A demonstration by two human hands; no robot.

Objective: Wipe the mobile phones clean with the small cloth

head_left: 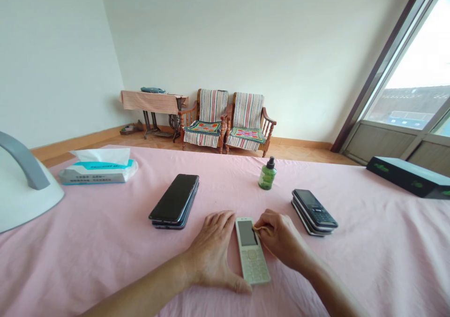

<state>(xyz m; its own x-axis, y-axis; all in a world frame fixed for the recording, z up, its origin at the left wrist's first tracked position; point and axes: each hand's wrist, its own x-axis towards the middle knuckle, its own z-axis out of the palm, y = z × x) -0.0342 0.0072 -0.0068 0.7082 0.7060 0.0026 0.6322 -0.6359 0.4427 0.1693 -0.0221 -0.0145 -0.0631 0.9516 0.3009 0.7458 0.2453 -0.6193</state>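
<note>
A white keypad phone [251,252] lies flat on the pink cloth [105,246] right in front of me. My left hand [214,251] rests flat beside its left edge, fingers stretched out, thumb against the phone's lower corner. My right hand [279,239] is closed in a pinch on a thin stick, perhaps a cotton swab [260,229], whose tip touches the right edge of the phone's screen.
A stack of black smartphones [175,201] lies to the left, a stack of black keypad phones [314,211] to the right. A green spray bottle [267,173] stands behind. A tissue pack [99,166], a white device [21,185] and a dark box [408,176] sit at the edges.
</note>
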